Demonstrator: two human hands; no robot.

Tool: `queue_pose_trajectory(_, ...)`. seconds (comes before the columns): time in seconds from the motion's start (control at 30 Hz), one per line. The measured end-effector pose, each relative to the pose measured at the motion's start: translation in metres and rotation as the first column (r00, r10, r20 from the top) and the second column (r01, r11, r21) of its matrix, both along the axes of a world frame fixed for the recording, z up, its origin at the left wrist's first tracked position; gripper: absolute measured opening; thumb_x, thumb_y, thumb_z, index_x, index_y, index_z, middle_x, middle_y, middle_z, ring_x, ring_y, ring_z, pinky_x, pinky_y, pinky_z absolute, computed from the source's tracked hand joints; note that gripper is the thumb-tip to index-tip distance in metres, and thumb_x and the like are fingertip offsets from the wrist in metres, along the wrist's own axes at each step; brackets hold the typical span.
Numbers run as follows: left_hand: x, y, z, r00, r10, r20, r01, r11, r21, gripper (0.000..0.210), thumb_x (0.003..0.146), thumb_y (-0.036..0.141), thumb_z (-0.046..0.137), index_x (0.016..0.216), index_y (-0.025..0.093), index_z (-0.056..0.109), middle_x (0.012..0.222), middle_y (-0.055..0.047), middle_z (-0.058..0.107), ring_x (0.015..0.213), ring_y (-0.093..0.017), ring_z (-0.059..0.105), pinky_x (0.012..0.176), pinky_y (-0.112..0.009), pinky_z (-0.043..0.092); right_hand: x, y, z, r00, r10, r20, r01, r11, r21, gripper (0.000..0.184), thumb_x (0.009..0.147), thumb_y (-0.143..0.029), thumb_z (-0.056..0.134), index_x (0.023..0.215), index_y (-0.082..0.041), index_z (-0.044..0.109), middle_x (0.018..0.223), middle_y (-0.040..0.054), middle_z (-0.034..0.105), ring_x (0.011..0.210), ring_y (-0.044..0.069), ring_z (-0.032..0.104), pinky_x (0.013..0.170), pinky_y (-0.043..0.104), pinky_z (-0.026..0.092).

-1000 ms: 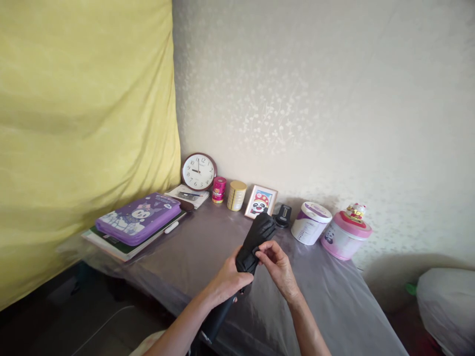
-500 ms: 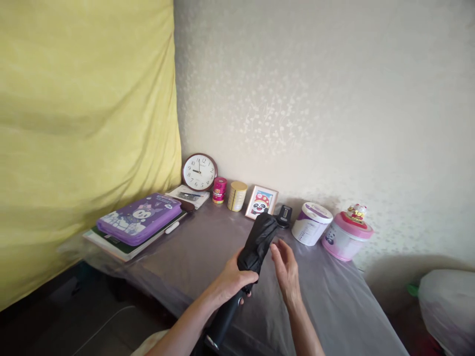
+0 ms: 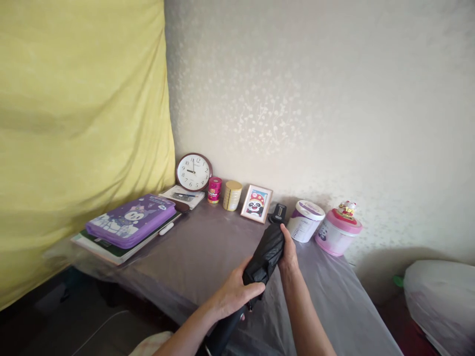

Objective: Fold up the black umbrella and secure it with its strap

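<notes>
A folded black umbrella (image 3: 267,252) slants over the front of the table, its dark handle pointing down toward me. My left hand (image 3: 237,291) is wrapped round its lower part, just above the handle, thumb lying across the cloth. Against the upper right side of the folded cloth, my right hand (image 3: 288,249) is closed, with its fingers mostly hidden behind the umbrella.
The table (image 3: 208,252) has a grey cover. On its left, a purple case (image 3: 131,220) lies on books. Along the wall stand a clock (image 3: 194,171), pink tin (image 3: 214,191), yellow tin (image 3: 232,196), picture frame (image 3: 256,203), black device (image 3: 279,212), white tub (image 3: 306,221) and pink tub (image 3: 337,232).
My right hand, which was apart from the umbrella with fingers loose, has come up onto its upper part. The left hand keeps its hold. The view has shifted slightly to the right.
</notes>
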State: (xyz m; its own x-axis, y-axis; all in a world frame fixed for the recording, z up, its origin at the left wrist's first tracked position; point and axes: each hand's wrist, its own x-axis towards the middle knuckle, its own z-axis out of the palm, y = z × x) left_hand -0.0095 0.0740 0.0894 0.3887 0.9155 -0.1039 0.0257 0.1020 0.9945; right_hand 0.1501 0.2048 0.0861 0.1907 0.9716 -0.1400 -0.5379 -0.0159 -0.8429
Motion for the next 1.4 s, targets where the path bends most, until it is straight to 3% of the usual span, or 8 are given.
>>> queue_pose_trajectory(0.3, 0.007, 0.012, -0.017, 0.938, -0.052, 0.341, 0.149, 0.953, -0.264, 0.055, 0.078, 0.060, 0.045, 0.122, 0.028, 0.040, 0.082, -0.004, 0.054, 0.058, -0.016, 0.057, 0.038, -0.024, 0.045, 0.008, 0.006, 0.006, 0.987, -0.158, -0.010, 0.158, 0.987, -0.036, 0.044, 0.056, -0.030, 0.075, 0.092, -0.010, 0.061, 0.080, 0.0056, 0.064, 0.066, 0.019, 0.061, 0.061, 0.030, 0.051)
queue_pose_trajectory(0.47, 0.009, 0.017, -0.019, 0.943, 0.047, 0.329, 0.058, 0.952, -0.300, 0.065, 0.078, 0.069, 0.036, 0.109, 0.013, 0.051, 0.071, -0.007, 0.056, 0.053, -0.016, 0.056, 0.036, -0.022, 0.042, 0.014, -0.003, 0.013, 0.990, 0.099, -0.098, -0.097, 0.995, 0.025, 0.050, 0.070, -0.047, 0.063, 0.106, -0.012, 0.059, 0.095, 0.0085, 0.064, 0.080, 0.021, 0.062, 0.070, 0.031, 0.050)
queue_pose_trajectory(0.6, 0.007, 0.025, -0.023, 0.905, 0.012, 0.426, 0.156, 0.921, -0.358, 0.075, 0.081, 0.070, 0.024, 0.088, 0.004, 0.058, 0.069, -0.011, 0.057, 0.052, -0.015, 0.056, 0.035, -0.021, 0.041, 0.012, -0.022, 0.009, 0.937, 0.330, -0.113, -0.312, 0.939, 0.147, 0.055, 0.076, -0.056, 0.052, 0.113, -0.015, 0.057, 0.104, 0.0100, 0.062, 0.092, 0.022, 0.059, 0.074, 0.032, 0.049)
queue_pose_trajectory(0.9, 0.006, 0.019, -0.022, 0.896, -0.050, 0.440, 0.267, 0.855, -0.446, 0.073, 0.082, 0.069, 0.021, 0.102, 0.008, 0.058, 0.087, -0.012, 0.059, 0.073, -0.021, 0.062, 0.043, -0.026, 0.046, -0.010, -0.039, 0.007, 0.966, 0.189, -0.177, -0.200, 0.979, -0.049, 0.043, 0.074, -0.045, 0.060, 0.102, -0.012, 0.058, 0.094, 0.0085, 0.064, 0.079, 0.020, 0.062, 0.068, 0.031, 0.052)
queue_pose_trajectory(1.0, 0.001, 0.018, -0.020, 0.982, 0.065, 0.179, -0.007, 0.953, -0.303, 0.072, 0.084, 0.066, 0.023, 0.125, 0.012, 0.045, 0.112, -0.016, 0.054, 0.098, -0.027, 0.056, 0.065, -0.037, 0.050, -0.007, -0.034, 0.003, 0.976, 0.087, -0.200, -0.105, 0.991, -0.085, 0.040, 0.069, -0.036, 0.067, 0.101, -0.014, 0.058, 0.088, 0.0057, 0.065, 0.074, 0.018, 0.062, 0.066, 0.028, 0.052)
queue_pose_trajectory(1.1, -0.004, 0.016, -0.016, 0.970, 0.235, 0.063, -0.232, 0.971, -0.057, 0.068, 0.087, 0.057, 0.032, 0.142, 0.020, 0.018, 0.144, -0.007, 0.020, 0.130, -0.019, 0.025, 0.104, -0.031, 0.028, -0.006, -0.031, -0.003, 0.989, 0.014, -0.150, -0.028, 0.995, -0.094, 0.040, 0.065, -0.033, 0.071, 0.098, -0.013, 0.059, 0.083, 0.0050, 0.065, 0.072, 0.018, 0.062, 0.064, 0.027, 0.053)
queue_pose_trajectory(1.2, -0.004, 0.013, -0.014, 0.975, 0.200, -0.095, -0.186, 0.973, 0.133, 0.070, 0.085, 0.056, 0.037, 0.143, 0.020, 0.019, 0.144, -0.005, 0.020, 0.132, -0.019, 0.020, 0.108, -0.030, 0.015, -0.009, -0.032, -0.005, 0.997, -0.037, -0.073, 0.031, 0.997, -0.075, 0.047, 0.063, -0.033, 0.073, 0.102, -0.013, 0.058, 0.085, 0.0054, 0.065, 0.071, 0.019, 0.062, 0.063, 0.028, 0.053)
queue_pose_trajectory(1.4, 0.005, 0.008, -0.024, 0.927, 0.172, -0.333, -0.072, 0.954, 0.291, 0.095, 0.069, 0.050, 0.061, 0.144, 0.016, 0.012, 0.139, -0.011, 0.031, 0.124, -0.024, 0.034, 0.100, -0.032, 0.029, -0.013, -0.035, -0.001, 0.998, -0.048, -0.040, 0.046, 0.998, -0.045, 0.054, 0.061, -0.036, 0.074, 0.105, -0.012, 0.057, 0.087, 0.0063, 0.065, 0.068, 0.018, 0.061, 0.061, 0.029, 0.053)
